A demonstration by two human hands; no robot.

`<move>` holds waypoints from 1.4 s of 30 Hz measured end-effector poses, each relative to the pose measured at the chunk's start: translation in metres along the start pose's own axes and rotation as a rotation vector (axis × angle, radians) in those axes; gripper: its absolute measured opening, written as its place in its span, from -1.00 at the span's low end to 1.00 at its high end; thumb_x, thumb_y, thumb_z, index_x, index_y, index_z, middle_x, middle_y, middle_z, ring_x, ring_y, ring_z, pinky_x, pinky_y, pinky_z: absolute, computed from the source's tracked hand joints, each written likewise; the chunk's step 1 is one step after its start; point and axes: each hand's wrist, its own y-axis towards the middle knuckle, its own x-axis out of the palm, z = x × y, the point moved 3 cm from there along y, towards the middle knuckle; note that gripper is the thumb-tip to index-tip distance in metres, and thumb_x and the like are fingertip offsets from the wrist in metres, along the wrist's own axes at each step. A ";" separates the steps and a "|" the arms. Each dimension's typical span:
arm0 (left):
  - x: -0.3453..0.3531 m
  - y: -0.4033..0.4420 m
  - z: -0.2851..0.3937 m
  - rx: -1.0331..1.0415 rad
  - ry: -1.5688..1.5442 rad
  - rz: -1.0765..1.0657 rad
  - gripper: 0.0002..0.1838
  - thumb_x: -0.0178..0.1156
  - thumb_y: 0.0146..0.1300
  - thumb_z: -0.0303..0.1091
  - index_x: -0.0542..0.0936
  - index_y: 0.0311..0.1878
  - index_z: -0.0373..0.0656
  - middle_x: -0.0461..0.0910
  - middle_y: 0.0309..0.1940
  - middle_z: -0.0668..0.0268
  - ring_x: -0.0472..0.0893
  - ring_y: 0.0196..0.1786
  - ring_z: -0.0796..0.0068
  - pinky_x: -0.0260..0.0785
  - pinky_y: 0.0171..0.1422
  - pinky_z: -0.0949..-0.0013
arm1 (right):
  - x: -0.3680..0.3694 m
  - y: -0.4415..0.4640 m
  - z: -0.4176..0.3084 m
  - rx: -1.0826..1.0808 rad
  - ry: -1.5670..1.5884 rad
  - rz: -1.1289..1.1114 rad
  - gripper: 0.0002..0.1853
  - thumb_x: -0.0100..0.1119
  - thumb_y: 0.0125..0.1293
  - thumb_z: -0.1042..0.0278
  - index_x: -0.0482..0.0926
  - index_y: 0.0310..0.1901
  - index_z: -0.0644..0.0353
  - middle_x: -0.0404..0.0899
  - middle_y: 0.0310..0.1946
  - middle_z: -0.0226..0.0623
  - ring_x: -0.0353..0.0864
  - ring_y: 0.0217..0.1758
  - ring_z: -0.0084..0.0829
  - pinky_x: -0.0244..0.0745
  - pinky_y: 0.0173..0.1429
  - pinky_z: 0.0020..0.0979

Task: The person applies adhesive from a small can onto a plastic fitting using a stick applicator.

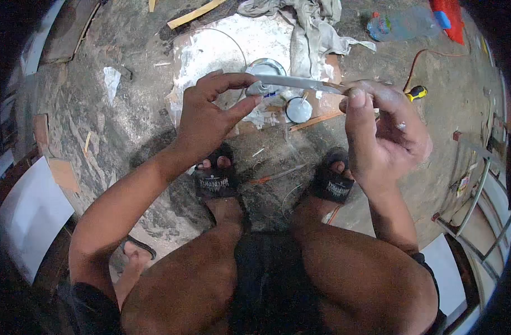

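My left hand (213,109) is closed, with thumb and forefinger pinching a pale grey, soft-looking lump (258,88) at the left end of a thin, flat grey strip (294,82). Between thumb and fingers, my right hand (384,120) grips the strip's narrow brownish right end. White smears mark the right fingers. The strip is held nearly level above the floor; its exact kind I cannot make out. Beneath it are a round tin (266,67) and a smaller round container with a whitish top (298,110), a thin stick resting on it.
A white-smeared board (211,56) lies ahead, with grey rags (311,33) at its far edge. Beyond are a plastic bottle (406,25) and a yellow-black screwdriver (416,93). Metal frames (473,195) stand at right. Another person's foot (135,254) shows at lower left.
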 end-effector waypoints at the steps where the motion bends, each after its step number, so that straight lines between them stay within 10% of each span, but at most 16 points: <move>1: 0.000 0.000 0.000 -0.005 -0.005 0.001 -0.69 0.48 0.12 -0.34 0.71 -0.05 -0.15 0.70 -0.13 0.24 0.68 -0.02 0.40 0.47 0.16 0.34 | 0.000 0.000 0.000 -0.012 0.002 0.000 -0.91 0.25 0.35 0.54 0.65 -0.19 0.38 0.67 -0.38 -0.22 0.60 -0.32 -0.52 0.49 -0.20 -0.51; 42: 0.006 0.003 -0.003 -0.061 -0.165 0.006 -0.71 0.46 0.13 -0.44 0.71 -0.05 -0.16 0.71 -0.10 0.23 0.68 -0.01 0.44 0.48 0.16 0.38 | -0.003 0.002 -0.007 -0.130 -0.068 -0.025 -0.92 0.28 0.26 0.61 0.68 -0.22 0.37 0.69 -0.35 -0.16 0.62 -0.33 -0.44 0.49 -0.19 -0.46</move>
